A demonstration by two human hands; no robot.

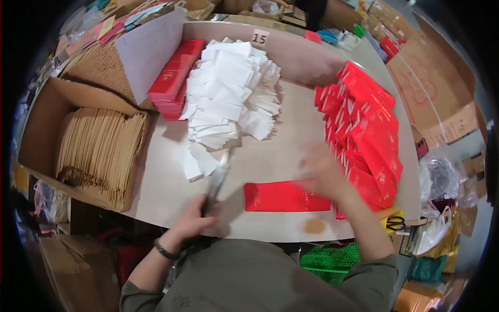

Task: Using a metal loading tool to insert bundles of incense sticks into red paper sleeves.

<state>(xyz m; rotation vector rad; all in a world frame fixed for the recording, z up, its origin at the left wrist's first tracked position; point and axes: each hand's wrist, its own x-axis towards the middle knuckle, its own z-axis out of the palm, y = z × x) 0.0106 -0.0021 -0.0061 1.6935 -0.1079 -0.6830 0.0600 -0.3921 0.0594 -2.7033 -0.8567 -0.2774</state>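
Red flat bag (287, 197) lies on the bench (270, 156) under the blurred right hand (321, 171); its grip cannot be told. Left hand (195, 221) is closed around a blurred tool (217, 182). White paper pile (228, 88) beyond; red bag stack (364, 130) to the right.

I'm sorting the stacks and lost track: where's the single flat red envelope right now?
In the head view, the red envelope lies flat near the table's front edge, right of centre, under the right hand.
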